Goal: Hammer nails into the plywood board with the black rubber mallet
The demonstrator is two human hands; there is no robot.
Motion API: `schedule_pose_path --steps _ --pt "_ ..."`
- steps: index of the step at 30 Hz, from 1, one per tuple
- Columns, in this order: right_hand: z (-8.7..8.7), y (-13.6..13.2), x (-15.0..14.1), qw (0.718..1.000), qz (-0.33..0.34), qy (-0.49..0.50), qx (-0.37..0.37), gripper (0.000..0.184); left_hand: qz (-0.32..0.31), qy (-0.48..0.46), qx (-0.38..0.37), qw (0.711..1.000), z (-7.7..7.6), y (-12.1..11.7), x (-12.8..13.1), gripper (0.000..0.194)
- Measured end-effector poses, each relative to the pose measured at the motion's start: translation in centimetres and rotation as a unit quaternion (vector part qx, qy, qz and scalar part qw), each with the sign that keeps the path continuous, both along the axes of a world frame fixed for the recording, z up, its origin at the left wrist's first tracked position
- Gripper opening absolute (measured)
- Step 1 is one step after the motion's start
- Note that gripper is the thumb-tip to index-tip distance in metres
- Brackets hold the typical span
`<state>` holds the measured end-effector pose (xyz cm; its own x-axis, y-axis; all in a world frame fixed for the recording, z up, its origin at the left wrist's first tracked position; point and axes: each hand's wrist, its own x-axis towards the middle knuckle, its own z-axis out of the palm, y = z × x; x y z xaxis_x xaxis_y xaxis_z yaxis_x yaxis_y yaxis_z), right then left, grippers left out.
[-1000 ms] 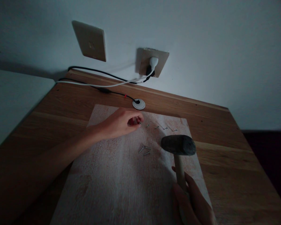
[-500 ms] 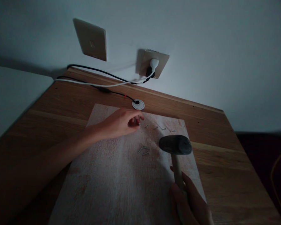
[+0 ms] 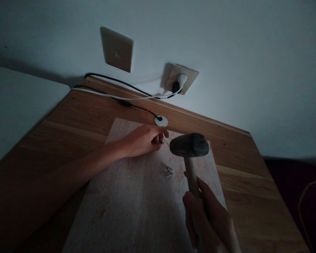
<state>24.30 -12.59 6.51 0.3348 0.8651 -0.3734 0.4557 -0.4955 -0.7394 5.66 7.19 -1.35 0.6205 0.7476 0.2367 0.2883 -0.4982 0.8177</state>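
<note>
My right hand [image 3: 209, 214] is wrapped round the wooden handle of a mallet [image 3: 185, 146] with a dark, thick head. That head is raised over the far right part of a pale, worn board [image 3: 131, 207]. Near the board's far edge, my left hand [image 3: 146, 140] rests with thumb and fingers pinched on a small nail, whose head just shows at the fingertips. The mallet head is a little to the right of these fingertips, apart from them. Several loose nails [image 3: 169, 172] lie in a small heap on the board, nearer to me.
The board lies on a wooden desk [image 3: 242, 179] against a white wall. Behind it are a round cable grommet [image 3: 161, 121], black and white cables, and a wall socket [image 3: 191, 75] with plugs. A second wall plate [image 3: 117, 49] is further left.
The mallet has moved up and left, closer to my left hand, and now hides the row of nails on the board. My left hand keeps its pinch. The view has shifted slightly.
</note>
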Motion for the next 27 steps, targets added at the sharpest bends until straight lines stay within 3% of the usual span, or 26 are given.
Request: schedule_pose_path --steps 4,11,20,27 --pt "0.7 1.6 -1.4 1.000 0.004 0.007 0.011 0.067 -0.002 -0.008 0.013 1.000 0.0 -0.1 0.0 0.036" --pt "0.0 2.5 -1.7 0.999 0.046 -0.022 0.011 0.061 0.009 0.022 0.005 1.000 0.4 -0.3 0.0 0.043" --pt "0.4 2.2 -2.1 1.000 0.001 -0.010 0.012 0.066 0.011 0.017 0.015 1.000 0.3 -0.2 0.0 0.044" --pt "0.4 2.0 -2.1 1.000 0.003 -0.011 0.009 0.064 0.002 0.008 0.013 1.000 0.1 -0.1 0.0 0.045"
